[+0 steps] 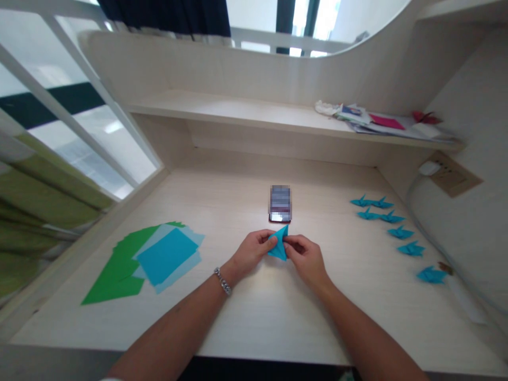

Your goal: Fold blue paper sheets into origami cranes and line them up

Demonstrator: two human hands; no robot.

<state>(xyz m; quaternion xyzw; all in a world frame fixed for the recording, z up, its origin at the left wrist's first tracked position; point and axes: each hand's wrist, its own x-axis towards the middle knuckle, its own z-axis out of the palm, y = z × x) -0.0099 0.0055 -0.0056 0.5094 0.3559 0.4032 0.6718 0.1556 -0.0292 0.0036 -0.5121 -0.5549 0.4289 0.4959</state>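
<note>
A partly folded sheet of blue origami paper (280, 244) is held between both hands over the middle of the desk. My left hand (254, 251) pinches its left side, thumb on top. At its right edge, the thumb and fingers of my right hand (308, 258) are closed on the paper; their tips are partly hidden. Just beyond the paper lies a phone (280, 203) with its screen lit and blurred. Several folded blue paper cranes (400, 232) stand in a loose line on the right side of the desk.
Blue paper sheets (169, 256) lie over green sheets (115, 275) on the left of the desk (254, 328). A cable (428, 233) runs down the right from a plug in a wall socket (456, 174). Papers (384, 123) rest on the shelf (238, 112) behind.
</note>
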